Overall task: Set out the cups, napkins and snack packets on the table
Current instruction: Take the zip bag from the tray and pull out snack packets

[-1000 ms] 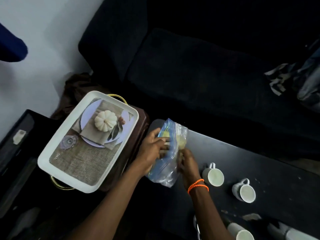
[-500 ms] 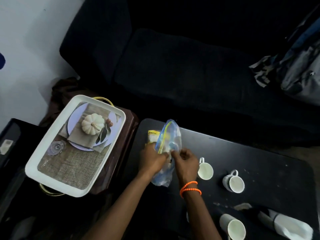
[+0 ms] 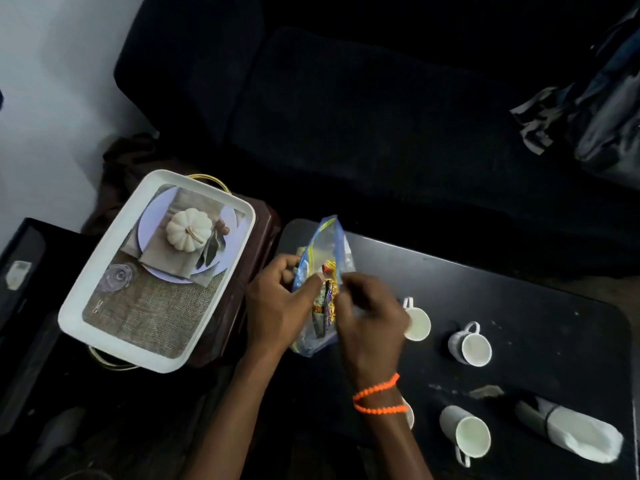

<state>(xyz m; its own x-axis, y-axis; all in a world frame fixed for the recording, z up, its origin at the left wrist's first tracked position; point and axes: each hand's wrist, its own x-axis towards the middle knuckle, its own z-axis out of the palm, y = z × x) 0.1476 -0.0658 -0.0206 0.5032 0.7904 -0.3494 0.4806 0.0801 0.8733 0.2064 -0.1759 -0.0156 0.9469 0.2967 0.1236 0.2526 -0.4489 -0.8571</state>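
A: Where's the zip bag (image 3: 320, 289)?
B: Clear, blue-edged, held upright at the desk's (image 3: 519, 306) far-left corner. Left hand (image 3: 277, 306) pinches one side of the mouth, right hand (image 3: 367, 323) pinches the other, both closed on the plastic. Orange bead bracelet (image 3: 377, 396) on the right wrist.

A: Contents?
B: Snack packets (image 3: 327, 299), yellow, orange and dark wrappers. Print too blurred to read.

A: Cups?
B: Four white ones. First cup (image 3: 417, 322) just beside the right hand, second cup (image 3: 471, 344) to its right, third cup (image 3: 467, 433) near the front edge, fourth cup (image 3: 408, 414) mostly hidden behind the right wrist. Rolled white napkin bundle (image 3: 571, 431) lies at the front-right corner.

A: Free room?
B: Back and right stretch of the black desk is bare. Light smudges between the cup rows.

A: Off the desk?
B: White tray (image 3: 104, 289) with a pumpkin print on a brown stand, just left of the desk edge. Dark sofa (image 3: 381, 116) behind. No readable writing anywhere.
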